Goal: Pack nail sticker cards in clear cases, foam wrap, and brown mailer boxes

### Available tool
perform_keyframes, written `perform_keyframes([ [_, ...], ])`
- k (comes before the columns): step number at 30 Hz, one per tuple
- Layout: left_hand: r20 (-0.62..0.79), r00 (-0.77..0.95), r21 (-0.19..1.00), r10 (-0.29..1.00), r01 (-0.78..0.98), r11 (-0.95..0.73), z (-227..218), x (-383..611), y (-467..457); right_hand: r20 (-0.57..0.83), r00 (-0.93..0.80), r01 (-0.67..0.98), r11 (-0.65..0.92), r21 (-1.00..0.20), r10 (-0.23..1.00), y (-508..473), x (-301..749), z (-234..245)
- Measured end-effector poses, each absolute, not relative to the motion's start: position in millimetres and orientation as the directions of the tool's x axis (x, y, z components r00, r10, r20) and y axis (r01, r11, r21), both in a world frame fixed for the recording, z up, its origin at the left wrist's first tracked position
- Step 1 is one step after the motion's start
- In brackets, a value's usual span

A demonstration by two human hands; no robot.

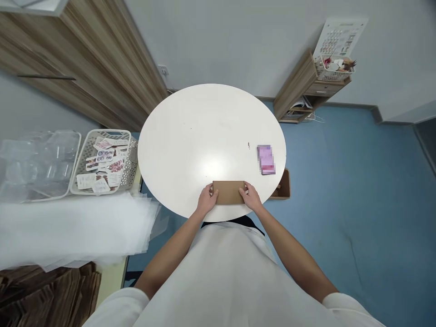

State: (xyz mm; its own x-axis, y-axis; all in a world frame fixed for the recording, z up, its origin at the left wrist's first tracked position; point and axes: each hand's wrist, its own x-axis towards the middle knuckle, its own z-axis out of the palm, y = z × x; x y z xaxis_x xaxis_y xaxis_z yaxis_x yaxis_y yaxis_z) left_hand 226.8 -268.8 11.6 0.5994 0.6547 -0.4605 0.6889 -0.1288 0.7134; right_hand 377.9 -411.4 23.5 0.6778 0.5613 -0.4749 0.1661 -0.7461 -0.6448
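Cardboard box [229,193] sits between the left hand [207,199] and right hand [251,197] at the table [200,122]'s near side, each hand's fingers gripping one end. Leftward, a perforated basket [130,164] holds printed cards [105,156]; the second basket [51,198] beside it holds clear plastic containers [37,161].

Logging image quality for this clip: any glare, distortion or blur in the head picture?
Head view: glare on the white tabletop, just beyond the brown cardboard box; apparent lens distortion slants the tall wood-grain cabinet; blocky pixelation hides detail on the purple item; left hand and right hand look fairly sharp.
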Motion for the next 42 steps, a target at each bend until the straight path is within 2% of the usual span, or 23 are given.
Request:
perform_keyframes([
  [6, -0.509, 0.636, 0.705, 0.58, 0.694, -0.142, 18, 243, -284, -0.498, 0.716, 0.074, -0.763, -0.643, 0.489, -445, 391, 36],
  [12, -0.525, 0.712, 0.723, 0.467, 0.662, -0.196, 20, 287, -322, -0.434, 0.785, 0.033, -0.73, -0.683, 0.442, -501, 424, 42],
  [18, -0.519, 0.794, 0.736, 0.317, 0.604, -0.307, 24, 379, -397, -0.362, 0.899, -0.071, -0.733, -0.676, 0.246, -595, 478, 40],
  [24, -0.519, 0.843, 0.797, 0.143, 0.538, -0.277, 25, 465, -472, -0.327, 0.938, -0.191, -0.608, -0.771, 0.119, -675, 515, 26],
  [29, -0.427, 0.895, 0.777, 0.128, 0.436, -0.454, 22, 493, -496, -0.316, 0.949, -0.219, -0.679, -0.701, 0.02, -715, 521, 9],
  [32, -0.393, 0.913, 0.753, 0.107, 0.386, -0.533, 21, 484, -493, -0.359, 0.932, -0.228, -0.685, -0.691, 0.051, -723, 518, -3],
  [35, -0.413, 0.898, 0.752, 0.15, 0.429, -0.501, 24, 463, -478, -0.367, 0.92, -0.19, -0.663, -0.724, 0.136, -714, 520, -11],
  [42, -0.407, 0.793, 0.807, 0.453, 0.545, -0.228, 42, 386, -428, -0.262, 0.812, 0.039, -0.496, -0.867, 0.521, -622, 536, 4],
])
